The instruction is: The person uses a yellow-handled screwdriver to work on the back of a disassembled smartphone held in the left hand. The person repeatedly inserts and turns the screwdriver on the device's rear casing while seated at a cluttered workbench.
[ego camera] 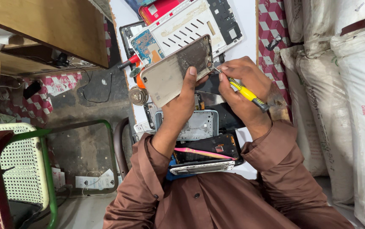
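Gold phone (172, 74): gripped in left hand (185, 95), tilted above the tabletop (250, 17).
Yellow screwdriver (244, 91): clasped by right hand (242, 82), tip touching phone's right edge.
Silver frame (197, 125): just below left hand.
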